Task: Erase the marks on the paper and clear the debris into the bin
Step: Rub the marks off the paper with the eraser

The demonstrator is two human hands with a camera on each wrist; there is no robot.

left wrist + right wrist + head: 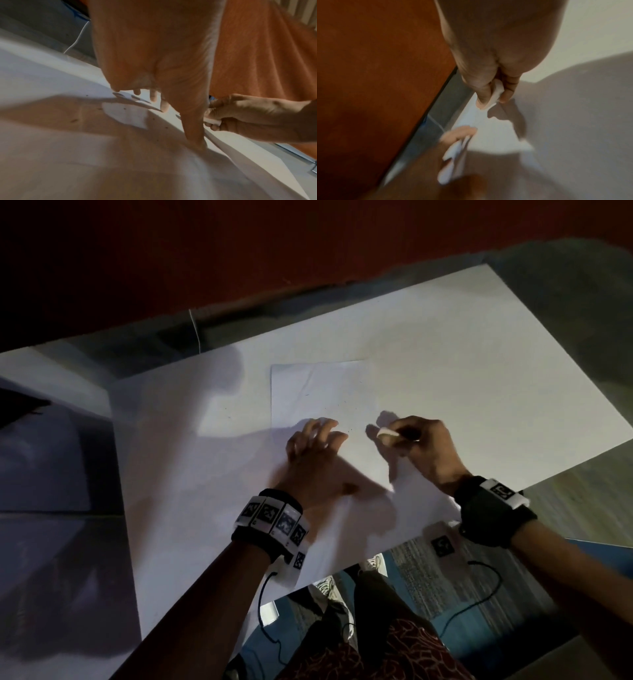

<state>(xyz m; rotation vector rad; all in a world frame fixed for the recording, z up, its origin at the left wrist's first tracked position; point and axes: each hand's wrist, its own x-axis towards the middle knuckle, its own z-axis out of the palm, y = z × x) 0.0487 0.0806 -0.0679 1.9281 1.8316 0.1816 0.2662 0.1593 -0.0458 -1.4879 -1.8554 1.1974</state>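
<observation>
**Pinching an eraser over the speckled sheet**

Holding a small white block eraser (387,435) between thumb and curled fingertips, the right hand (424,450) keeps its grip clamped on it just above the small white sheet of paper (322,395), near that sheet's right edge. In the right wrist view the eraser (496,93) shows pinched between the thumb and a finger. The left hand (315,460) lies just beside it, palm down on the lower part of the sheet; its grip is apart, fingers spread and bent, tips touching the paper and holding nothing. The left wrist view shows the thumb pressed to the paper. Tiny dark crumbs of eraser debris (346,431) lie scattered between the two hands and further up the sheet. The small sheet lies on a large white rectangular board (462,364), which covers most of the grey desk (582,302). Both wrists wear black bands with square coded markers.
</observation>
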